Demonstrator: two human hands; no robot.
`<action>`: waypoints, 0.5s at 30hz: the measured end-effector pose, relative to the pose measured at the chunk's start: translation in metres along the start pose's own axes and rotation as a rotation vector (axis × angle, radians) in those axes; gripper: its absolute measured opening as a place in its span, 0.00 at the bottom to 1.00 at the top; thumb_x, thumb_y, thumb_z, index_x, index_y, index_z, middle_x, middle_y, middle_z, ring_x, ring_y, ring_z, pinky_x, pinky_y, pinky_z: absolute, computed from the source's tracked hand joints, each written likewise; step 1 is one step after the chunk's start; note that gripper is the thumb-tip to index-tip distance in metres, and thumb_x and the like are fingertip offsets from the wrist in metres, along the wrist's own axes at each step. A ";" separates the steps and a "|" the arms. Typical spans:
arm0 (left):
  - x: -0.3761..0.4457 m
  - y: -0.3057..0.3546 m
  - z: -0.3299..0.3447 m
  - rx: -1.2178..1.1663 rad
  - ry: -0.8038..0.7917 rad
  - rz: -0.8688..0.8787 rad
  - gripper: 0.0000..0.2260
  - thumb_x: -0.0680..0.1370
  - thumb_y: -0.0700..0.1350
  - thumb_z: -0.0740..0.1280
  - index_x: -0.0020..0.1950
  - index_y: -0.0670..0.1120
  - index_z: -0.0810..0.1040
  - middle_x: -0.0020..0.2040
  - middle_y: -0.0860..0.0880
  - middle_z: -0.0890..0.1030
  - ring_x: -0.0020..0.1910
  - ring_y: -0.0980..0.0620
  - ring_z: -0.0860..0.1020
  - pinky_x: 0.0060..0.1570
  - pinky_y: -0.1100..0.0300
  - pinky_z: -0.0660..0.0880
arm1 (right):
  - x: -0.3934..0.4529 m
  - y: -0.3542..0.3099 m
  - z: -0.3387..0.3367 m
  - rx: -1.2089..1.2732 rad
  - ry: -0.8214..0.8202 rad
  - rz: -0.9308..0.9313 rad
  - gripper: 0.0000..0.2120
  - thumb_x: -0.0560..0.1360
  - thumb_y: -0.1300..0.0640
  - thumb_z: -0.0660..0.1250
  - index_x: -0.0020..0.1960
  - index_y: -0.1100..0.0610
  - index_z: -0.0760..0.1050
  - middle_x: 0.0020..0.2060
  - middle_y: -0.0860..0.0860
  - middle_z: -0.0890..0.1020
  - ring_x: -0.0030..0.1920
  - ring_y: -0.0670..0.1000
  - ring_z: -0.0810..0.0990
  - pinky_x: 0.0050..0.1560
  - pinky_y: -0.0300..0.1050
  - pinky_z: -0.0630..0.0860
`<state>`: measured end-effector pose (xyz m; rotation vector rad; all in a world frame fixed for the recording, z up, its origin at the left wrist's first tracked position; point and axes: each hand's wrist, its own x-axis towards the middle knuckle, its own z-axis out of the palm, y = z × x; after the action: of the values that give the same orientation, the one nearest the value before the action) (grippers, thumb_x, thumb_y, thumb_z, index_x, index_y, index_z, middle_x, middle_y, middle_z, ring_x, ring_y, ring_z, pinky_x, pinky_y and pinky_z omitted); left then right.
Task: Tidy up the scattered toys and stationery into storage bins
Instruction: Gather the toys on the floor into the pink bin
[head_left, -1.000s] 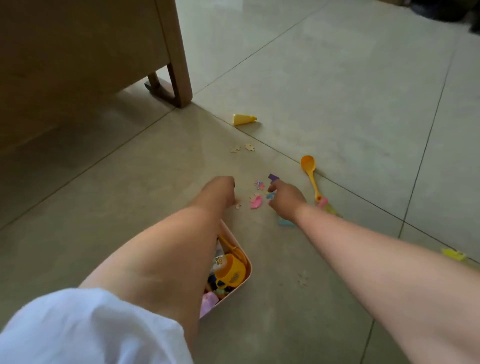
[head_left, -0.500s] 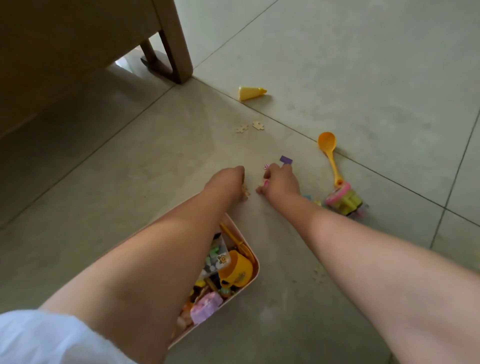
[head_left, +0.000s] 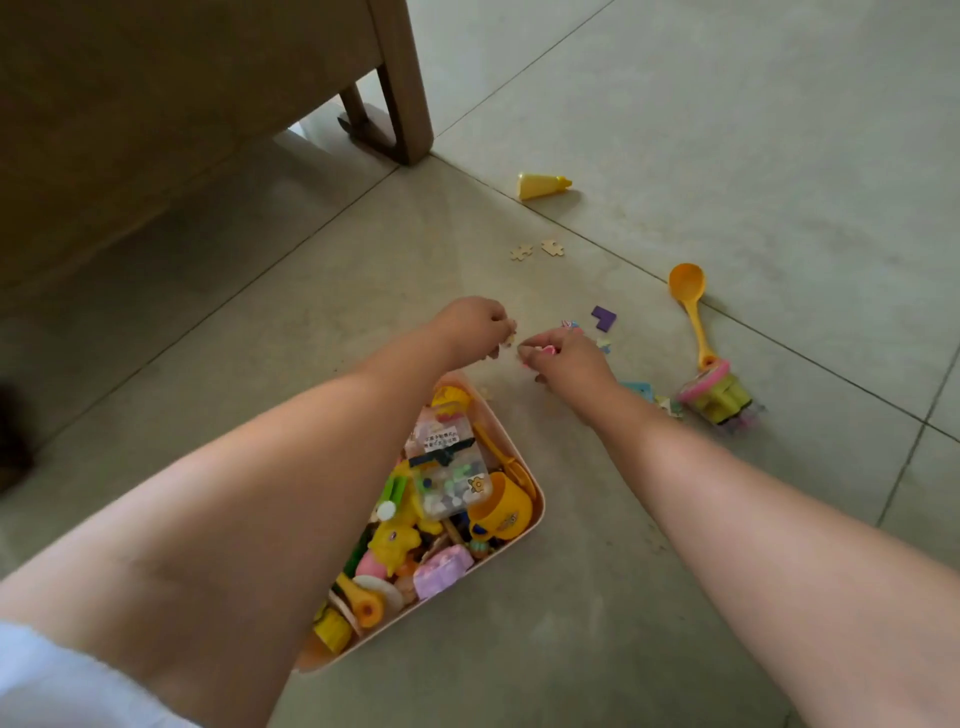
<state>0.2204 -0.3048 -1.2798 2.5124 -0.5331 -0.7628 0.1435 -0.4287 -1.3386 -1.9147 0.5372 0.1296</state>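
A: Panel, left to right. What do I have at the left edge?

B: A white sleeve (head_left: 62, 675) at the bottom corner and, above it, wooden furniture (head_left: 156, 104) with its leg (head_left: 405, 78) standing on the tiled floor (head_left: 727, 130).

A: I read the left hand (head_left: 470, 322) as raised just past the far corner of the bin (head_left: 537, 512). Its fingers?

B: Curled, pinching small puzzle pieces (head_left: 506, 343) at the tips. The bin lies on the floor under the left forearm, packed with toys: a yellow cup (head_left: 501, 512), a clear box of beads (head_left: 452, 473), a lilac block (head_left: 441, 571).

A: And the right hand (head_left: 566, 358)?

B: Just beside the left, nearly touching it. Its fingers are curled round a small pink piece (head_left: 545, 349); how much else they hold I cannot tell.

A: Loose things on the floor?

B: Two tan puzzle pieces (head_left: 537, 249) beyond the hands, a yellow wedge (head_left: 543, 185) farther off on a tile seam, a purple block (head_left: 604, 317) just past the right hand, a blue piece (head_left: 636, 387) beside the right wrist, then an orange spoon (head_left: 691, 306) whose handle touches a pink and green toy (head_left: 719, 397) at the right.
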 end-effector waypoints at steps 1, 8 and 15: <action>-0.005 -0.002 -0.004 0.033 -0.007 -0.031 0.11 0.80 0.45 0.60 0.45 0.42 0.79 0.37 0.47 0.78 0.35 0.51 0.74 0.31 0.62 0.66 | -0.005 -0.003 0.002 0.037 -0.033 -0.018 0.09 0.77 0.55 0.67 0.56 0.56 0.80 0.45 0.50 0.81 0.38 0.44 0.78 0.35 0.32 0.75; -0.038 -0.037 -0.027 0.309 -0.081 -0.253 0.15 0.74 0.55 0.64 0.42 0.44 0.81 0.44 0.45 0.82 0.45 0.45 0.79 0.47 0.55 0.75 | -0.039 -0.020 0.028 0.086 -0.214 -0.166 0.03 0.73 0.55 0.71 0.46 0.53 0.81 0.39 0.48 0.83 0.41 0.45 0.80 0.42 0.38 0.73; -0.051 -0.051 -0.023 0.544 0.131 -0.097 0.14 0.77 0.53 0.62 0.44 0.46 0.82 0.42 0.47 0.79 0.44 0.45 0.78 0.40 0.57 0.72 | -0.050 -0.020 0.042 -0.069 -0.133 -0.266 0.14 0.78 0.53 0.62 0.38 0.53 0.82 0.37 0.49 0.81 0.39 0.48 0.80 0.39 0.41 0.73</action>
<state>0.2064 -0.2312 -1.2680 3.0824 -0.6444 -0.5307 0.1144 -0.3691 -1.3221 -2.0093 0.1883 0.1037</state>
